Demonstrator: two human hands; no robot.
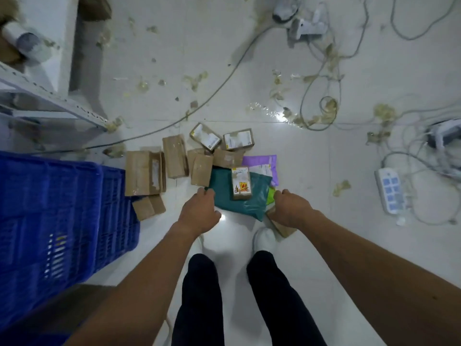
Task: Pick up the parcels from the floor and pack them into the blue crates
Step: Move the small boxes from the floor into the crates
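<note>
Teal mailer [224,201]: smooth plastic film, faintly sheeny, is creasing softly. On it, a small box [241,183] is showing matt brown cardboard under a paper label and glossy tape. Behind it, a purple mailer [260,161] is showing similar smooth film. Left of it, cartons [142,172] are showing matt cardboard, and blue crates [50,208] ribbed moulded plastic. Beneath it, floor tile [311,166] is gleaming glossy white.

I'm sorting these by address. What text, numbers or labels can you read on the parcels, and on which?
Nothing reads clearly.
Small box on the teal bag: printed label, red and black handwriting, too blurred.
Left white-labelled box, right white-labelled box: print too small.
Purple bag: label blurred.
</note>
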